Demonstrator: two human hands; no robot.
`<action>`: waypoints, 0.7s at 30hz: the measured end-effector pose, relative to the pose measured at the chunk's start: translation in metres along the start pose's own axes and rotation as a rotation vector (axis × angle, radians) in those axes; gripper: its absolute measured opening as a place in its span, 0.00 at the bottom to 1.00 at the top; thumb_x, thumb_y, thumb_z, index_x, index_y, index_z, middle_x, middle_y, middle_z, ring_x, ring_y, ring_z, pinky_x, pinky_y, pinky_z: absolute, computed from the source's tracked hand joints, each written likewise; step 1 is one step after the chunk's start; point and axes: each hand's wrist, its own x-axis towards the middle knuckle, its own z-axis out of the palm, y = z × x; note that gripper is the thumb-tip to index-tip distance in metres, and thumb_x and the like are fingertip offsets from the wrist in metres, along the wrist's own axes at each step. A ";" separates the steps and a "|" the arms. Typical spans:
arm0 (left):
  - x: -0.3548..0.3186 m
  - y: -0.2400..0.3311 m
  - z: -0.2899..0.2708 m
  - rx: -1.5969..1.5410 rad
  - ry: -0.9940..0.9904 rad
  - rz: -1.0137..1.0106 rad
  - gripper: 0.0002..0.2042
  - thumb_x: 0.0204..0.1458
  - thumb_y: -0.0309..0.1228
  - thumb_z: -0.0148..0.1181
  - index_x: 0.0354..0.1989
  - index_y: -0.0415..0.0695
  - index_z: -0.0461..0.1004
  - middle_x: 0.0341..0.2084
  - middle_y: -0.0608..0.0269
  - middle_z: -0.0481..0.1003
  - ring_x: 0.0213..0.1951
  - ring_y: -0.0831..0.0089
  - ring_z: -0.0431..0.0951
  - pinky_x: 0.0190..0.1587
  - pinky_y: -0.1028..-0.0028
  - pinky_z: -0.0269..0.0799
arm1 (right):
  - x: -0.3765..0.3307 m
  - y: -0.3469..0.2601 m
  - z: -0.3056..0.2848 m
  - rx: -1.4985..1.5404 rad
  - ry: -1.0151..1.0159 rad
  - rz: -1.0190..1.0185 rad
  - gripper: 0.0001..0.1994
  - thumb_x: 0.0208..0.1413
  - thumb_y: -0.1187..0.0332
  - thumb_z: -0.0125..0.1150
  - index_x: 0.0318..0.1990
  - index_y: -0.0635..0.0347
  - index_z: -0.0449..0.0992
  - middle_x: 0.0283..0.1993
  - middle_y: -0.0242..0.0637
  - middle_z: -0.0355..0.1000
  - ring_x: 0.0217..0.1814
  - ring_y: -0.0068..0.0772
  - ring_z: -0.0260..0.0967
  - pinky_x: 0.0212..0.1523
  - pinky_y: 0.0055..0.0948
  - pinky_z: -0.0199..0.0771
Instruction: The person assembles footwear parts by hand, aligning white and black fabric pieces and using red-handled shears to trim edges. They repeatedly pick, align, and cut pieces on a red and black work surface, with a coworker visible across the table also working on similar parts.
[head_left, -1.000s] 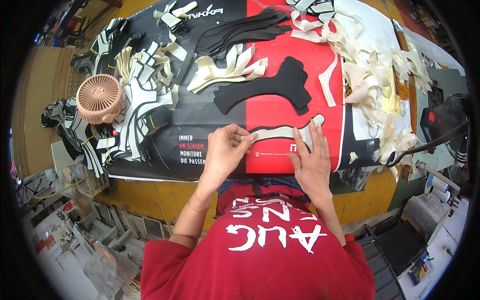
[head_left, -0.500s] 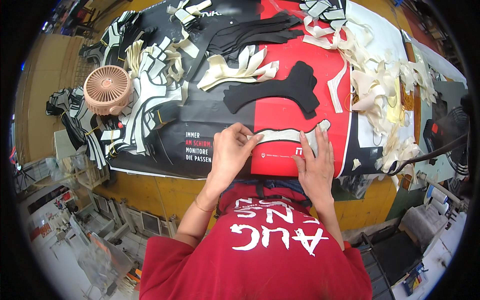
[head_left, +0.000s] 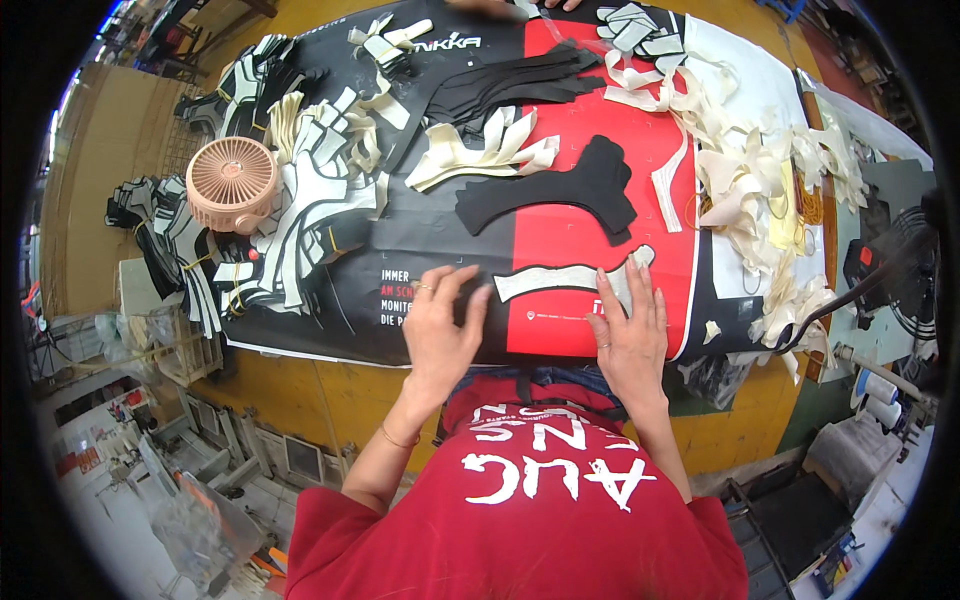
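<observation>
A curved white fabric piece with a black edge [head_left: 550,279] lies flat on the red part of the table cover. My right hand [head_left: 634,338] rests on its wider right end, fingers stretched out and flat. Just off its left tip is my left hand [head_left: 440,325], with thumb and fingers apart and nothing between them. Beyond my hands sits a stack of black Y-shaped fabric pieces [head_left: 560,190]. Behind that are cream fabric pieces [head_left: 480,150] and a pile of long black pieces [head_left: 500,85].
A pink fan [head_left: 232,185] stands at left among bundles of black-and-white pieces [head_left: 315,215]. Loose cream strips [head_left: 740,180] heap up at right, by a dark cable [head_left: 840,308]. Another person's hand [head_left: 488,6] shows at the far edge.
My left hand has let go of the fabric piece's left end and moved left, its fingers spreading. My right hand stays on the piece. Another person's hands have appeared at the far edge.
</observation>
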 end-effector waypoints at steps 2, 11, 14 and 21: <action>-0.001 0.002 0.009 0.054 -0.015 0.095 0.15 0.51 0.33 0.67 0.47 0.42 0.78 0.43 0.55 0.72 0.41 0.58 0.75 0.41 0.63 0.70 | 0.000 0.001 0.000 -0.002 0.000 -0.006 0.25 0.63 0.55 0.54 0.67 0.46 0.66 0.73 0.46 0.54 0.75 0.49 0.51 0.70 0.54 0.51; -0.001 0.008 0.026 0.048 -0.006 0.120 0.13 0.50 0.33 0.68 0.42 0.44 0.78 0.44 0.60 0.72 0.44 0.59 0.73 0.47 0.61 0.66 | 0.004 -0.009 -0.009 -0.049 0.159 0.007 0.21 0.61 0.58 0.58 0.60 0.51 0.72 0.68 0.45 0.59 0.71 0.47 0.56 0.69 0.55 0.50; 0.000 0.009 0.026 0.014 -0.064 0.104 0.10 0.52 0.31 0.65 0.42 0.44 0.78 0.39 0.60 0.75 0.42 0.60 0.75 0.46 0.61 0.66 | 0.009 -0.025 -0.009 0.040 0.250 -0.083 0.16 0.56 0.63 0.64 0.52 0.54 0.77 0.58 0.41 0.66 0.61 0.44 0.64 0.62 0.48 0.61; 0.012 0.002 0.019 -0.271 -0.112 -0.030 0.10 0.57 0.24 0.57 0.47 0.40 0.75 0.32 0.52 0.78 0.35 0.53 0.79 0.41 0.61 0.71 | 0.046 -0.051 0.016 0.258 0.196 -0.347 0.09 0.51 0.67 0.68 0.39 0.57 0.78 0.41 0.34 0.71 0.43 0.36 0.69 0.41 0.36 0.68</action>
